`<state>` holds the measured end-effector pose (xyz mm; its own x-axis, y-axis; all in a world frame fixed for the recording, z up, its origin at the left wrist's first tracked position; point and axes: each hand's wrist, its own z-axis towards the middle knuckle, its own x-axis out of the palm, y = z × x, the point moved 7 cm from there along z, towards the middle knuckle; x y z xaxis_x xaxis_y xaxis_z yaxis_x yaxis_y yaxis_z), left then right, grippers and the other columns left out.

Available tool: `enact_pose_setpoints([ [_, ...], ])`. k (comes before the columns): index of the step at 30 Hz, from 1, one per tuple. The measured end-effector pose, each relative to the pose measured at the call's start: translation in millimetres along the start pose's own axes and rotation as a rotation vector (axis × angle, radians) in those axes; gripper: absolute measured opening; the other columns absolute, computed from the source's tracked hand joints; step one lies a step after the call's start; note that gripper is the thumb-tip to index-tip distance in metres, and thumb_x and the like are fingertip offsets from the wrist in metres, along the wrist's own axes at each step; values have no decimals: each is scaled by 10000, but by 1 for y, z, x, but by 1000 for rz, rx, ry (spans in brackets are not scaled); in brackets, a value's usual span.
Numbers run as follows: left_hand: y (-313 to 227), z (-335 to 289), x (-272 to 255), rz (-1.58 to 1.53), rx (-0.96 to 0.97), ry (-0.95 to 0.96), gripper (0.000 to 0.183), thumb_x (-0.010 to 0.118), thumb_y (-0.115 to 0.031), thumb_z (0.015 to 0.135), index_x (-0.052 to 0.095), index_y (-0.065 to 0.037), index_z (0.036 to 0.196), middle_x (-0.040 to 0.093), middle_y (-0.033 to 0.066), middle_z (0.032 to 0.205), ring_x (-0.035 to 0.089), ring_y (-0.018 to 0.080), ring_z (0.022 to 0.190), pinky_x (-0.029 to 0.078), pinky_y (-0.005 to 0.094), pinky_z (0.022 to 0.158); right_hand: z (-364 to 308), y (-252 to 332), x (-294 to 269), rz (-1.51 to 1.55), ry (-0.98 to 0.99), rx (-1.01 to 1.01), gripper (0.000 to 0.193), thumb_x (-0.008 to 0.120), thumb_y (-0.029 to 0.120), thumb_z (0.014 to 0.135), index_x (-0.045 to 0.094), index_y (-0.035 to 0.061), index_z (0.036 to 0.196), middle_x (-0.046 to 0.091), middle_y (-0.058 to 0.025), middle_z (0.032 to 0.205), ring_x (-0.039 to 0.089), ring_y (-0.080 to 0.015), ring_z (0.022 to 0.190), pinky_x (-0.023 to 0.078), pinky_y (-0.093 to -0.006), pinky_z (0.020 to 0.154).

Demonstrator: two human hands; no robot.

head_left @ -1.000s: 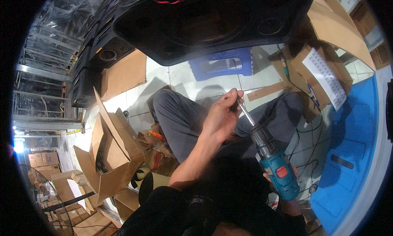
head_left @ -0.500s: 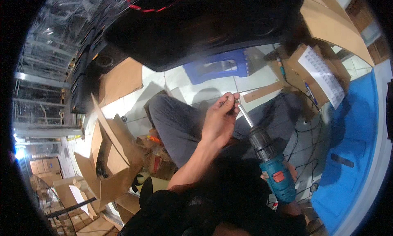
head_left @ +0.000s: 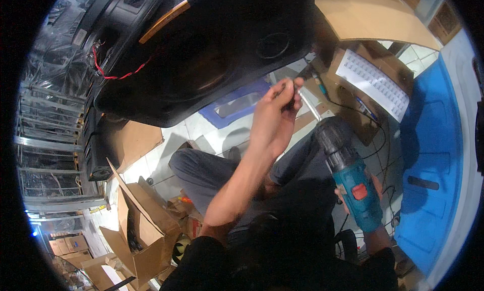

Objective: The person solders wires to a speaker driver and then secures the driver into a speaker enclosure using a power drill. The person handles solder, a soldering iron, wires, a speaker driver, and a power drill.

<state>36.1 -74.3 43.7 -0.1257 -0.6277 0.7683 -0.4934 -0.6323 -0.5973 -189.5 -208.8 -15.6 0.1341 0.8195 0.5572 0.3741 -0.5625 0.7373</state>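
My right hand, partly hidden behind the tool, grips a teal and black power drill. A long silver bit sticks out of its chuck and points up and away from me. Close to the bit's tip, my left hand is raised with thumb and fingers pinched together. Whatever those fingers hold is too small and blurred to name. Beyond the left hand stands a large black cabinet with a round part in its face. Both hands are above my crossed legs.
A twisted red wire hangs over the cabinet. Behind my left hand lies a blue plastic step stool. Open cardboard boxes stand at left. A printed sheet rests on cardboard at right, near a blue panel and loose cables.
My left hand has moved up and away, toward the cabinet. The drill has shifted slightly right, still in my right hand. The view has turned, showing more of the cabinet.
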Motion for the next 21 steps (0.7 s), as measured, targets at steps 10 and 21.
enact_pose_setpoints([
  [10,-7,29,20,64,-5,28,184,620,-161,969,626,-10,1075,662,69,1106,540,97,797,465,234,746,20,-5,-60,-783,-224,38,805,511,523,934,320,-86,1424,511,-359,1269,621,-404,1078,569,-491,863],
  [21,-4,39,20,27,-57,37,231,643,-205,960,640,-9,1082,645,65,1061,503,98,794,461,237,716,29,5,-49,-702,-289,10,674,579,426,937,395,4,1429,503,-280,1345,574,-369,1184,516,-469,973],
])
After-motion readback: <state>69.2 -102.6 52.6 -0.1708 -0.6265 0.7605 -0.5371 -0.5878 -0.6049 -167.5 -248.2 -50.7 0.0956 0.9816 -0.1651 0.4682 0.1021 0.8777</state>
